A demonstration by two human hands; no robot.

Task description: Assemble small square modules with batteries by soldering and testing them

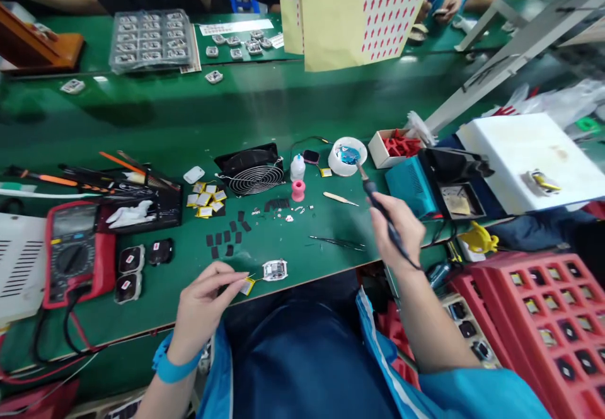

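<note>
Two hands work at the near table edge. Left hand (208, 299) pinches a yellow cell (247, 286), wired to the board (275, 270) just right of it. Right hand (396, 230), farther right, grips a soldering iron (378, 201) pen-style; its long axis runs near-right to far-left, tip pointing away toward the white tub (347, 155), well apart from the board.

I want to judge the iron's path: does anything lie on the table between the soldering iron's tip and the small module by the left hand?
Yes. Tweezers lie between soldering iron and module.
</note>
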